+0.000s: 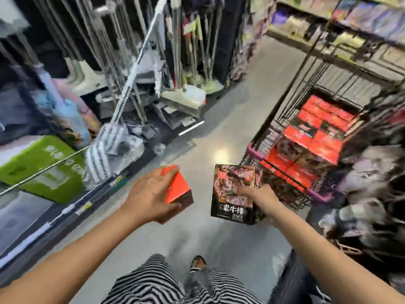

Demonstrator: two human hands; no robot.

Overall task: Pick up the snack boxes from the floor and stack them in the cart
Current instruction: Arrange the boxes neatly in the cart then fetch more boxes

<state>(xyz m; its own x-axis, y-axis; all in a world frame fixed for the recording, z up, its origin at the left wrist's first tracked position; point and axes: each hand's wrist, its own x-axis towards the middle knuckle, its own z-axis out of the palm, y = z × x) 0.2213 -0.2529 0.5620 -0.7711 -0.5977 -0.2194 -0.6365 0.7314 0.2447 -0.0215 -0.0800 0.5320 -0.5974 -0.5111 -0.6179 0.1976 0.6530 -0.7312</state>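
Hands each hold one snack box above the floor (197,154). Left hand (151,194): fingers wrapped around a red box (178,187). Right hand (257,195): fingers closed on a dark printed box (233,191), near the wire cart (285,185) stacked with red boxes (315,137).

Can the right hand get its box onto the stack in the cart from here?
Probably yes: the right hand holds its dark box beside the cart, whose red stack looks open from above.
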